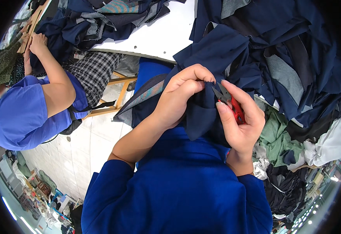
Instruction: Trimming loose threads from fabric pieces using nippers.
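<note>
My left hand [184, 91] pinches the edge of a navy garment [199, 120] between thumb and fingers, and the cloth hangs down over my lap. In my right hand [243, 123] are thread snips [236, 110] with red handles and dark blades. The blade tips point toward the pinched edge, very near my left fingertips; whether they touch the cloth I cannot tell. Part of the garment, with a grey and teal patterned strip [151, 93], drapes to the left of my left forearm. More of the navy cloth runs up onto the white table.
Navy and grey garment pieces [283, 74] are heaped on the right of the white table [170, 35], with another pile [96, 23] at its far left. A co-worker in a purple shirt [26, 111] sits to my left, hands on cloth. Green fabric [277, 136] and white fabric lie at lower right.
</note>
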A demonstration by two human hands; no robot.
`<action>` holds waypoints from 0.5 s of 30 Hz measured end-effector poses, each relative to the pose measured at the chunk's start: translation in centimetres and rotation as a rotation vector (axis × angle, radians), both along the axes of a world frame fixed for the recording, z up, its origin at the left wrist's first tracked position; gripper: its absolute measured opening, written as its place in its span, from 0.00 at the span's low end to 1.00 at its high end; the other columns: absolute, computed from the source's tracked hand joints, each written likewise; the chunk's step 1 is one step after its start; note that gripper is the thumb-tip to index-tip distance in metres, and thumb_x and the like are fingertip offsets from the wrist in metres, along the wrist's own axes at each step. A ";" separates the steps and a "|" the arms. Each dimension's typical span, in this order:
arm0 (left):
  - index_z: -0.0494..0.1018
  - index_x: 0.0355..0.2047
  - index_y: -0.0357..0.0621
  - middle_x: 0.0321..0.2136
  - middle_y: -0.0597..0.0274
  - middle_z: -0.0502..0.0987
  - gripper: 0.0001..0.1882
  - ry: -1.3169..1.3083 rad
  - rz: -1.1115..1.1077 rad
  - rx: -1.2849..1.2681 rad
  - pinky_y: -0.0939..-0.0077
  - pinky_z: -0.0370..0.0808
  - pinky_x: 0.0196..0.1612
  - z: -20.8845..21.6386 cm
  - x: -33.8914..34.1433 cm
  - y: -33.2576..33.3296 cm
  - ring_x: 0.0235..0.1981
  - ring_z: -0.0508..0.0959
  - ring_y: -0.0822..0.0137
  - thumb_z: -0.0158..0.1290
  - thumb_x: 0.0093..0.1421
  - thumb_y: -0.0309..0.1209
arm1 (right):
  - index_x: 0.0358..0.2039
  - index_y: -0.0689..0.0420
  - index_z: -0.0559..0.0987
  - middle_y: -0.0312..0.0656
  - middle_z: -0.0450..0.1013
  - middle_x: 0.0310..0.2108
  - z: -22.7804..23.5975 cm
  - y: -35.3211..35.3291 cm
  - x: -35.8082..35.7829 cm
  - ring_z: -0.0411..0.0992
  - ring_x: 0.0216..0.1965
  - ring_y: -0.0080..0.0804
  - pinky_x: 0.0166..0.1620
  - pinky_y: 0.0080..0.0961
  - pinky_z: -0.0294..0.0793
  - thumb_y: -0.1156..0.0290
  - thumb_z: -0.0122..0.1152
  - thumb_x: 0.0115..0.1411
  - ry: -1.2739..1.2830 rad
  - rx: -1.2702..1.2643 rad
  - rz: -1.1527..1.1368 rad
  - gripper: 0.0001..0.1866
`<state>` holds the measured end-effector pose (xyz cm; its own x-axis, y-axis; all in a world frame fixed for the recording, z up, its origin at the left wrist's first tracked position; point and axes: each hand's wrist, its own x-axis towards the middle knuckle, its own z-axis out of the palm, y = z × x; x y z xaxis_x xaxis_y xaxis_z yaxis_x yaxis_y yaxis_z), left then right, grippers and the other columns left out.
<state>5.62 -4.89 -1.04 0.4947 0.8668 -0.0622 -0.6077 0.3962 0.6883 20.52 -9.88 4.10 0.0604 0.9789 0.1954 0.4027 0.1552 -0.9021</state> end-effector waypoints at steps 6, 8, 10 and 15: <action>0.69 0.30 0.37 0.32 0.65 0.70 0.09 0.054 0.013 0.041 0.83 0.63 0.44 0.0 -0.1 -0.1 0.36 0.68 0.76 0.39 0.53 0.21 | 0.41 0.66 0.77 0.44 0.76 0.29 0.0 0.0 -0.1 0.73 0.27 0.23 0.32 0.14 0.70 0.82 0.64 0.47 0.005 0.013 0.000 0.18; 0.69 0.30 0.37 0.32 0.65 0.70 0.09 0.048 0.013 0.035 0.84 0.63 0.44 0.0 0.0 -0.1 0.36 0.68 0.76 0.39 0.54 0.21 | 0.41 0.66 0.77 0.44 0.76 0.29 -0.1 -0.1 -0.2 0.73 0.27 0.23 0.32 0.14 0.70 0.82 0.64 0.47 0.018 0.003 -0.020 0.18; 0.69 0.30 0.37 0.32 0.65 0.70 0.09 0.043 0.013 0.029 0.84 0.63 0.44 0.1 0.0 -0.1 0.36 0.68 0.76 0.39 0.54 0.21 | 0.41 0.66 0.77 0.44 0.76 0.29 -0.1 -0.1 -0.2 0.73 0.27 0.23 0.32 0.14 0.70 0.82 0.64 0.47 0.017 0.003 -0.023 0.18; 0.69 0.30 0.37 0.32 0.66 0.70 0.09 0.049 0.023 0.038 0.84 0.63 0.45 0.1 0.0 -0.2 0.37 0.68 0.76 0.39 0.54 0.21 | 0.41 0.66 0.77 0.44 0.76 0.29 0.1 -0.2 -0.1 0.73 0.28 0.23 0.32 0.14 0.70 0.82 0.64 0.47 0.001 0.008 -0.015 0.18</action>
